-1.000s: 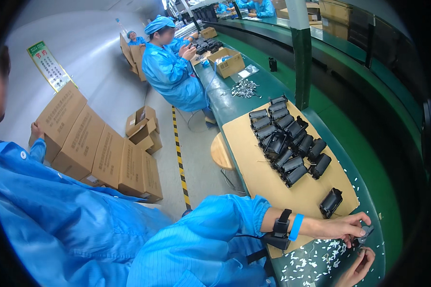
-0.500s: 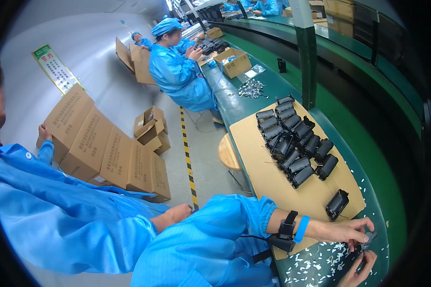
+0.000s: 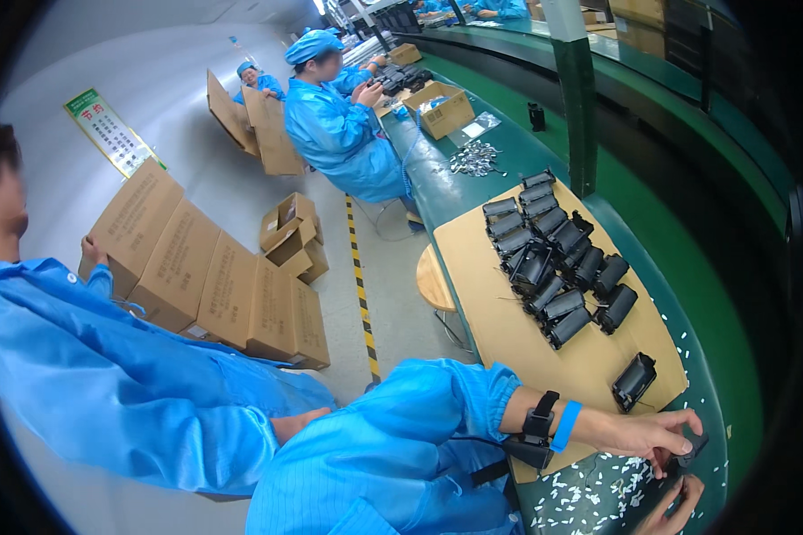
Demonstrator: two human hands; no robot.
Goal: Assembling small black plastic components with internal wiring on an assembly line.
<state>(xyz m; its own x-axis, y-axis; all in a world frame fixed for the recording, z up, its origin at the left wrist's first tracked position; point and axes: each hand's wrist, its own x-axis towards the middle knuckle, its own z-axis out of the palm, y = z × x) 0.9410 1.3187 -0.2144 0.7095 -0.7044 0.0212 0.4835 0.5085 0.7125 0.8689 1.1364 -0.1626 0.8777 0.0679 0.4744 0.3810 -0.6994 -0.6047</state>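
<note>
The left hand (image 3: 647,434) has its grip closed on a small black part (image 3: 692,446), fingers curled over it at the near corner of the tan mat (image 3: 509,321) that covers the bench (image 3: 437,187). The right hand (image 3: 674,513) comes up from the lower edge just below that part; whether its grip is clenched or loose I cannot tell, since only its fingertips show. On the left wrist sit a black strap and a blue band (image 3: 563,425).

Just off the mat's near edge, white chips (image 3: 589,495) lie scattered over the green bench top. On the mat near the hands lies one black housing (image 3: 633,382); farther along it, rows of black housings (image 3: 553,259) stand packed together.

As I judge it, the part is held right at the bench corner, so a slipped pinch could drop it among the chips or off the edge.

Beyond the mat's far end sit a heap of shiny metal pieces (image 3: 475,159) and an open brown carton (image 3: 442,109). Left of the mat, across a yellow-and-black floor stripe (image 3: 361,285), flat brown cartons (image 3: 214,276) lean in a row, and a green-and-white rectangular sign (image 3: 109,132) lies beyond them.
</note>
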